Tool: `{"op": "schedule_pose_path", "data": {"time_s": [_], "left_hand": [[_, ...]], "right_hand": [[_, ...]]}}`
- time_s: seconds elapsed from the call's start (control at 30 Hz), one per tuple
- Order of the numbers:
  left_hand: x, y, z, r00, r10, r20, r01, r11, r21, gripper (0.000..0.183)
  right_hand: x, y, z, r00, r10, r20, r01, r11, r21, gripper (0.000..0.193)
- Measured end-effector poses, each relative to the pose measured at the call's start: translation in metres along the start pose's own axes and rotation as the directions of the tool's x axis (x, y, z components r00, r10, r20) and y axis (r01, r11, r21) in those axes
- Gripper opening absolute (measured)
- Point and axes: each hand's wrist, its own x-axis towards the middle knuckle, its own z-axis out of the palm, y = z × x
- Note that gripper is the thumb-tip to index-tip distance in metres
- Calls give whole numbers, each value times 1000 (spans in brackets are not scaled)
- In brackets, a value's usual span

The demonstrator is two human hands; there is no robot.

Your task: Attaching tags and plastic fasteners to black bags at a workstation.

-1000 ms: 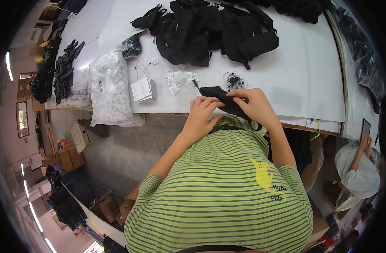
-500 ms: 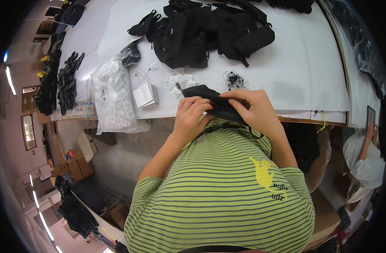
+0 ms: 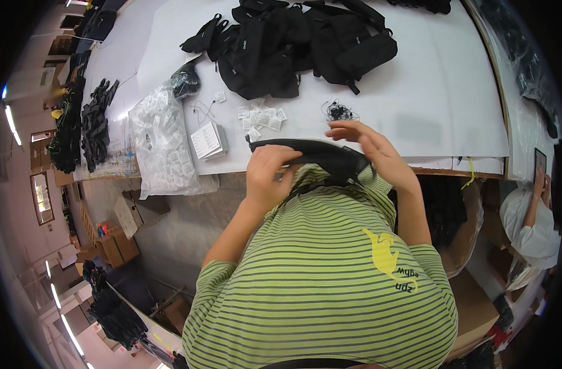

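A small black fabric bag (image 3: 333, 157) lies across my front at the table's near edge. My left hand (image 3: 270, 175) is closed on its left end, thumb below and fingers on top. My right hand (image 3: 382, 154) is off the fabric's top edge, fingers stretched out and apart, with nothing visible in them. Just beyond those fingers lies a tangle of thin black cords (image 3: 340, 112). Small white labels (image 3: 267, 118) are scattered past my left hand. Left of them stands a stack of white printed cards (image 3: 208, 141).
Several black bags (image 3: 262, 61) are heaped at the far side of the white table (image 3: 428, 104). A clear plastic bag of white labels (image 3: 161, 138) hangs over the near edge. Black straps (image 3: 96, 126) lie far left. Another person (image 3: 530, 224) is at the right.
My right hand has let go of the black bag and opened, moving slightly away toward the cords. My left hand keeps hold, a little lower and further left; the bag is now more stretched out.
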Motion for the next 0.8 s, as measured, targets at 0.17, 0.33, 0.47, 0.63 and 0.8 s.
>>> {"op": "schedule_pose_path", "data": {"time_s": [0.17, 0.33, 0.47, 0.63, 0.8], "left_hand": [[-4, -4, -21, 709, -532, 463, 677, 697, -236, 16], [-9, -22, -36, 514, -346, 784, 844, 365, -392, 21], [-9, -27, -40, 429, -301, 852, 882, 344, -323, 18], [-15, -30, -38, 509, -396, 764, 853, 353, -385, 21], [-7, -28, -42, 525, -427, 736, 826, 465, -319, 21]], "right_hand": [[-25, 4, -5, 952, 268, 150, -170, 867, -469, 46], [-22, 20, -2, 982, 183, -49, -184, 861, -474, 34], [-19, 36, -33, 895, 267, -358, -261, 963, 65, 21], [-38, 6, -89, 934, 350, -75, -311, 897, 315, 30], [-34, 13, -111, 882, 105, -459, -78, 994, 77, 16]]}}
